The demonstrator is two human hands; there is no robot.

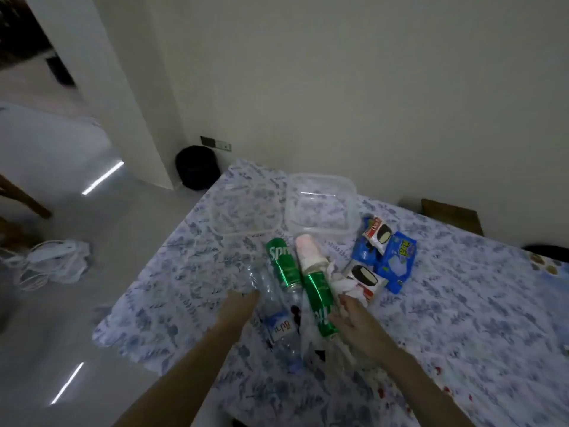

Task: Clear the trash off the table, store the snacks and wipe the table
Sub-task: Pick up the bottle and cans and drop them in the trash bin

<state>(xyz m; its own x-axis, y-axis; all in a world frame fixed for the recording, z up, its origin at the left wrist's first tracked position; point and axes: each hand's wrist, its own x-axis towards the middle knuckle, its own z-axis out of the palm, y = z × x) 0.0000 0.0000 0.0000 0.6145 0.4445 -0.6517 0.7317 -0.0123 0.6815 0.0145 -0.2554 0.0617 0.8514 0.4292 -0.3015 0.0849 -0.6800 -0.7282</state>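
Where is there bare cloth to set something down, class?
Bare cloth lies right of the blue snack packets and left of the water bottle. The middle is crowded: green cans, cup, clear container.

— The tablecloth (446,303) looks like matt printed cloth, softly creased.
— And the far can (281,263) and near can (318,298): smooth green metal, glossy, catching light along their sides.
— The bottle (271,297) is thin clear plastic, smooth, with a shinier label band.
— The container (354,211) and the flat piece (243,211) beside it look like cloudy clear plastic with a faint sheen.
— The snack packets (397,263) are wrinkled plastic film, glossy. The white wad (334,274) looks like soft matt paper.
— The floor (61,303) is polished, mirror-glossy. The chair back (449,214) is dull brown wood.
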